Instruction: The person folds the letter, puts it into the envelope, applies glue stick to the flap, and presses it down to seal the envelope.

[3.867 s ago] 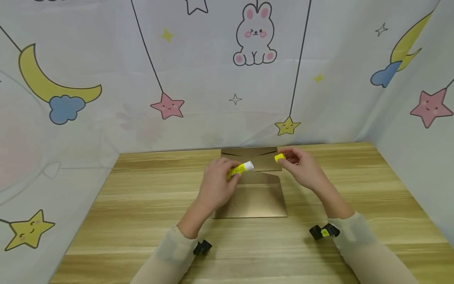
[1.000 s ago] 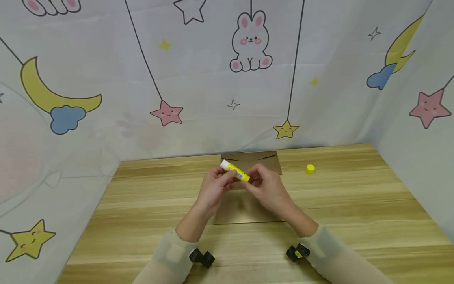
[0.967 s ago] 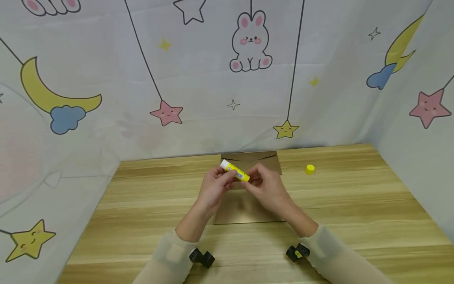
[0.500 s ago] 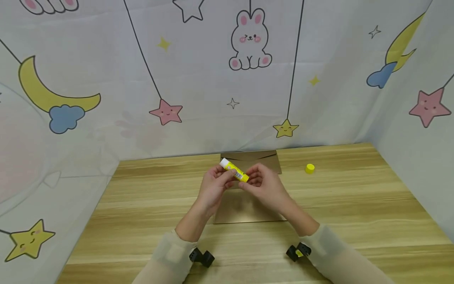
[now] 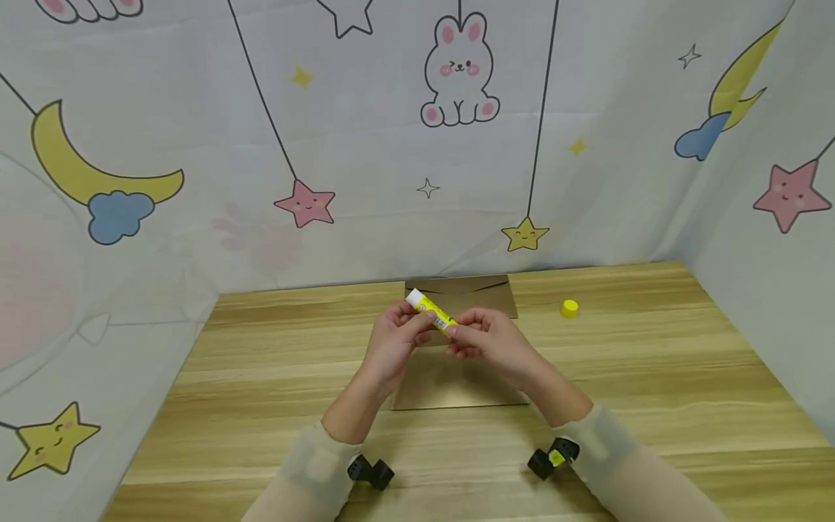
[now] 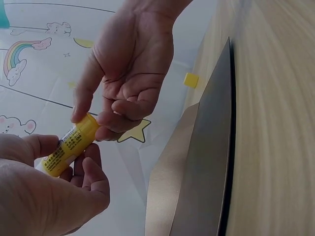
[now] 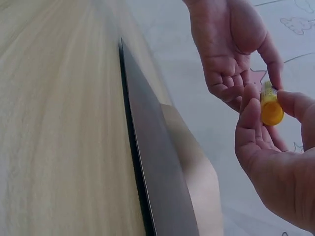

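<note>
My left hand (image 5: pixel 393 342) grips a yellow glue stick (image 5: pixel 432 310) by its middle, with the white end pointing up and left in the head view. At the opposite end, the thumb and fingers of my right hand (image 5: pixel 497 348) pinch the yellow base, which the right wrist view shows as an orange-yellow disc on the glue stick (image 7: pixel 271 112). Both hands hover over a bronze envelope (image 5: pixel 457 384) lying on the table with its flap spread away from me; the hands hide part of it.
The glue stick's yellow cap (image 5: pixel 570 309) stands on the wooden table (image 5: pixel 293 406), right of the hands. Another bronze envelope (image 5: pixel 483 293) lies behind the first, against the back curtain (image 5: pixel 365 239). A small black camera (image 5: pixel 370 473) is strapped at each wrist.
The cap left my right hand and now stands on the table. My right hand came over to the glue stick's base, and its finger position there has shifted in the last half second.
</note>
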`<state>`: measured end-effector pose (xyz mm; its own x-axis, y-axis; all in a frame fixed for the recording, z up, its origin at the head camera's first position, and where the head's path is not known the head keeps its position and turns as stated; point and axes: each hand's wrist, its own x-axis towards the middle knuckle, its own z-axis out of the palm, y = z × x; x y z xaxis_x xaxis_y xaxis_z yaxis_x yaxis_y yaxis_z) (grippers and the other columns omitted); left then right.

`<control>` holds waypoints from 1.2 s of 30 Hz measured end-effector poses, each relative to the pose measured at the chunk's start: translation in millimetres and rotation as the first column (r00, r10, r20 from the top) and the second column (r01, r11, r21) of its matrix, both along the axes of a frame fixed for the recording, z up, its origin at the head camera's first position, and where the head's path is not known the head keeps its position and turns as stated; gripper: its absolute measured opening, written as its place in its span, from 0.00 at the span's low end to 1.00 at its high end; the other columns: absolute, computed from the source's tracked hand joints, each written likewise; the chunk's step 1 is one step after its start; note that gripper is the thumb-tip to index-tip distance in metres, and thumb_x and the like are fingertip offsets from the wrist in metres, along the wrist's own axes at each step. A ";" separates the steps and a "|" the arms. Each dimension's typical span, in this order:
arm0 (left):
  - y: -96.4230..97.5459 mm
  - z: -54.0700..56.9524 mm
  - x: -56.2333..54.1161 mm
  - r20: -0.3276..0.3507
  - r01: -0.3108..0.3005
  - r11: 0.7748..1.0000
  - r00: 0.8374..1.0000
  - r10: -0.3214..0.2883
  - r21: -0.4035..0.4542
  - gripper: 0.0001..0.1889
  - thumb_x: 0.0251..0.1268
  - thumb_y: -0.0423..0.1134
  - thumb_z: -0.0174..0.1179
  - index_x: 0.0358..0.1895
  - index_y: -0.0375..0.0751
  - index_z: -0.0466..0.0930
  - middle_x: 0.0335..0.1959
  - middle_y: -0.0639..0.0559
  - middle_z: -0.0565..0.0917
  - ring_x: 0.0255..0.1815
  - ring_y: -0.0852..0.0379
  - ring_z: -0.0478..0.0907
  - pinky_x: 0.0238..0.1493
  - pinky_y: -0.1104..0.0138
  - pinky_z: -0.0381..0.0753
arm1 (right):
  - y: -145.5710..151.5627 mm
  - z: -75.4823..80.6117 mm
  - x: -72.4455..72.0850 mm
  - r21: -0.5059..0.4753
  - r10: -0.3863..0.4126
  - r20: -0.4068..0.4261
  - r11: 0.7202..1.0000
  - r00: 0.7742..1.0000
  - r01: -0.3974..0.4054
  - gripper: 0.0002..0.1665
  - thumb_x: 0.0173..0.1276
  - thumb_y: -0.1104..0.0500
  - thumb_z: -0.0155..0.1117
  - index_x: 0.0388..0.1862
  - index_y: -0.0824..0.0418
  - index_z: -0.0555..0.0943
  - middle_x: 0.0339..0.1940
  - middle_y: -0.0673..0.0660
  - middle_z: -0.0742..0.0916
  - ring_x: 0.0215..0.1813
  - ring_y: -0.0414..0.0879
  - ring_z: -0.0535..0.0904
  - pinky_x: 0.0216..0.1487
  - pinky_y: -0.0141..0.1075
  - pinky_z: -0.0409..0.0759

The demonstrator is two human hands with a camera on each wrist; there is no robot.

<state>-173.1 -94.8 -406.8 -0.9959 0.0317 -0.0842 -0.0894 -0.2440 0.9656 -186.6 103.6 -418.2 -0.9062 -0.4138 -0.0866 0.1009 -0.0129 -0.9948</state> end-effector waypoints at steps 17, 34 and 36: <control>-5.4 1.7 -7.5 0.020 0.005 1.000 1.000 -0.005 -0.006 0.11 0.72 0.32 0.68 0.49 0.31 0.78 0.41 0.47 0.88 0.42 0.57 0.87 0.45 0.67 0.82 | -10.4 2.9 4.2 0.249 -0.079 -0.377 0.951 0.923 0.183 0.16 0.71 0.62 0.76 0.50 0.62 0.78 0.40 0.56 0.88 0.41 0.52 0.87 0.42 0.36 0.87; -7.7 1.8 -8.8 0.027 0.022 1.000 0.999 -0.022 0.013 0.12 0.73 0.32 0.67 0.50 0.32 0.76 0.43 0.46 0.87 0.44 0.56 0.87 0.46 0.68 0.82 | -11.3 2.3 0.1 0.182 -0.077 -0.282 0.974 0.956 0.133 0.17 0.71 0.63 0.76 0.52 0.66 0.78 0.40 0.59 0.88 0.43 0.59 0.88 0.43 0.35 0.87; -7.8 1.9 -8.4 0.027 0.025 1.000 0.999 -0.025 0.011 0.12 0.73 0.32 0.68 0.50 0.32 0.76 0.43 0.46 0.87 0.44 0.56 0.87 0.46 0.68 0.82 | -10.5 2.7 0.4 0.183 -0.075 -0.271 0.975 0.960 0.128 0.16 0.72 0.61 0.76 0.51 0.66 0.79 0.40 0.59 0.88 0.43 0.61 0.88 0.44 0.37 0.87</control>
<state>-181.5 -102.6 -404.9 -0.9922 0.0574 -0.1103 -0.1214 -0.2522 0.9600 -186.3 93.1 -415.5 -0.9442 -0.3173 0.0882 -0.1542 0.1895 -0.9697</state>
